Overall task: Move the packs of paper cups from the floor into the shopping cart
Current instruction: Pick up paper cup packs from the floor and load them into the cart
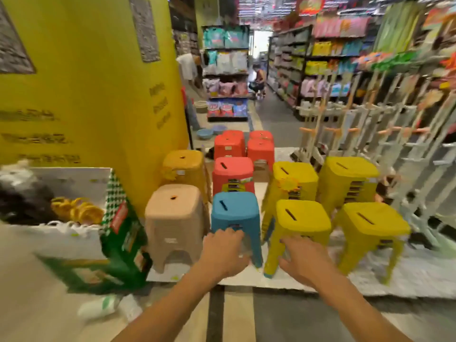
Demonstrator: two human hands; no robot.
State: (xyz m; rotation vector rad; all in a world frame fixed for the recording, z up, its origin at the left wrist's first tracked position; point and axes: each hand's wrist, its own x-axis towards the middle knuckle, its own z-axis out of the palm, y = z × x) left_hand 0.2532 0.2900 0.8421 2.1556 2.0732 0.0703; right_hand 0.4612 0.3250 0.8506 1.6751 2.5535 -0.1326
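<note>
The view is blurred by motion. Both of my arms reach forward over the floor toward a group of plastic stools. My left hand [224, 253] is in front of the blue stool [235, 218] with its fingers curled; a hazy, see-through smear sits at its fingertips, and I cannot tell what it is. My right hand [304, 260] has its fingers spread loosely in front of a yellow stool [299, 218]. A white and green pack of paper cups [106, 307] lies on the floor at the lower left. No shopping cart is in view.
Stools in beige, red, blue and yellow stand on a white mat [419, 275]. A green and white carton [123, 243] with goods sits at the left against a yellow pillar [98, 82]. A rack of mops [394, 144] lines the right. An aisle runs ahead.
</note>
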